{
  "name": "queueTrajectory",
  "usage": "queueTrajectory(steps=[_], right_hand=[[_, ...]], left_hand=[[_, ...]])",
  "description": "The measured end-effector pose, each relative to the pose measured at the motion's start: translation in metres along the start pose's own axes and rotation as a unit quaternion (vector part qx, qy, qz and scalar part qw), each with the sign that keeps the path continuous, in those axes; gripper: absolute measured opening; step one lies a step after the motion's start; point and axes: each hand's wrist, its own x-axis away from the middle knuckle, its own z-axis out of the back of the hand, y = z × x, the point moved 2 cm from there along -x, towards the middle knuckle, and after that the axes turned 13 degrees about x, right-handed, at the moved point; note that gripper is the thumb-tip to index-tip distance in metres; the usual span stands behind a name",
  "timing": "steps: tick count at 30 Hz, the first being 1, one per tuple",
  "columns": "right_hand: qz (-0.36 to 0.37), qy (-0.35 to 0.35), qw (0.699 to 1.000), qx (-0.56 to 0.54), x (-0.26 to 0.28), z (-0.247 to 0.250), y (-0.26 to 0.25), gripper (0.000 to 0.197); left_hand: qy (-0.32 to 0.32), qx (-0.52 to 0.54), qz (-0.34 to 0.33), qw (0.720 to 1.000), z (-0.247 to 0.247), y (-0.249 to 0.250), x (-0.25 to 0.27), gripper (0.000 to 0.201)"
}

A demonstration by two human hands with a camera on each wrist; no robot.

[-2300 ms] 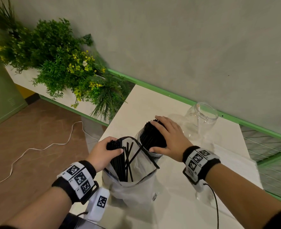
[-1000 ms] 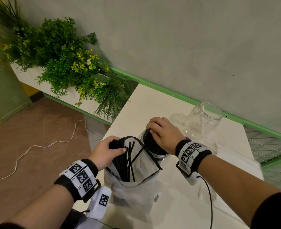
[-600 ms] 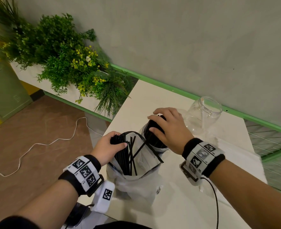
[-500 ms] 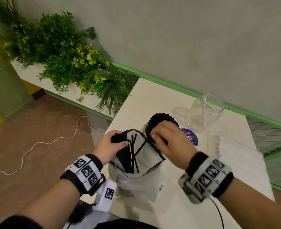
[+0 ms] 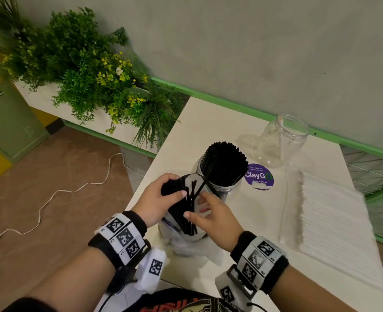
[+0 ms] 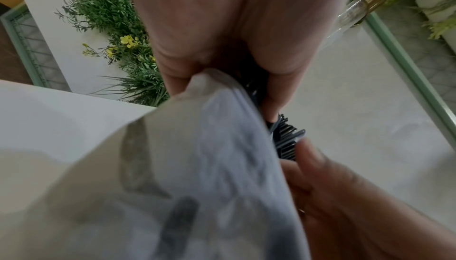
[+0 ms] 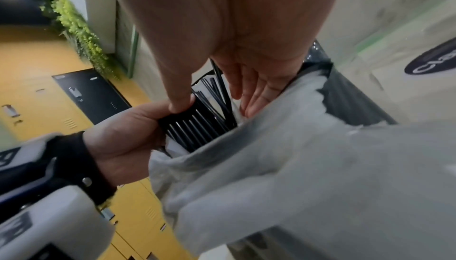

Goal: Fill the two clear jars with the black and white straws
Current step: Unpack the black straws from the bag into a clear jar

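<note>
A clear jar (image 5: 222, 188) packed with black straws (image 5: 224, 163) stands mid-table. Behind it to the right stands a second clear jar (image 5: 280, 140), its mouth open. Just in front of the full jar a clear plastic bag (image 5: 195, 242) stands upright with more black straws (image 7: 195, 127) in it. My left hand (image 5: 174, 186) grips a bundle of these at the bag's mouth. My right hand (image 5: 196, 207) reaches into the bag with straight fingers (image 7: 254, 98), and its thumb touches the bundle. White straws (image 5: 334, 210) lie in a flat clear pack at the right.
A purple round ClayGo sticker (image 5: 259, 176) lies on the white table (image 5: 208, 122) between the jars. The wall with a green strip (image 5: 219, 102) runs along the table's far edge. A planter with greenery (image 5: 91, 70) lies to the left. A white cable (image 5: 73, 190) lies on the floor.
My right hand has left the top of the straws in the full jar and come back to the bag, where it reaches inside. My left hand has kept its grip on the bundle.
</note>
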Motion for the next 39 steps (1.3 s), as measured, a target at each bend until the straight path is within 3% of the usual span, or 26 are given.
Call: queueTrajectory(steps=[4,7,10,12,15,17,19,22,27,35,39], right_hand=[[0.011,0.044,0.997,-0.064,-0.007,-0.005,0.000,0.069],[0.003,0.107,0.989,-0.102,-0.006,-0.010,0.000,0.064],[0.015,0.133,0.988,-0.083,-0.005,-0.012,-0.004,0.064],[0.016,0.131,0.989,-0.066,-0.007,-0.013,-0.004,0.070],[0.016,0.119,0.991,-0.055,-0.011,-0.014,-0.002,0.075],[0.013,0.129,0.990,-0.054,-0.012,-0.014,-0.003,0.070],[0.014,0.136,0.988,-0.069,-0.012,-0.014,-0.005,0.063],[0.010,0.118,0.986,-0.116,-0.011,-0.014,-0.010,0.055],[-0.004,0.136,0.985,-0.103,-0.012,-0.011,-0.011,0.073],[0.052,0.169,0.977,-0.116,-0.011,0.005,-0.007,0.036],[0.082,0.213,0.962,-0.151,-0.006,0.017,-0.009,0.043]], left_hand=[[-0.031,0.049,0.013,0.998,-0.010,0.003,0.001,0.025],[-0.029,0.095,0.039,0.994,-0.016,0.007,0.002,0.018],[-0.043,0.146,0.073,0.986,-0.018,0.006,0.003,0.026],[-0.062,0.211,0.121,0.968,-0.022,0.009,0.005,0.037],[-0.077,0.331,0.214,0.916,-0.023,0.017,0.006,0.053],[-0.072,0.378,0.237,0.892,-0.018,0.018,0.005,0.047],[-0.081,0.390,0.238,0.886,-0.016,0.018,0.007,0.042],[-0.103,0.354,0.232,0.900,-0.019,0.013,0.008,0.046],[-0.089,0.305,0.206,0.925,-0.026,0.015,0.005,0.036],[-0.027,0.233,0.113,0.965,-0.022,0.015,-0.002,0.030],[0.002,0.206,0.072,0.976,-0.018,0.016,-0.008,0.030]])
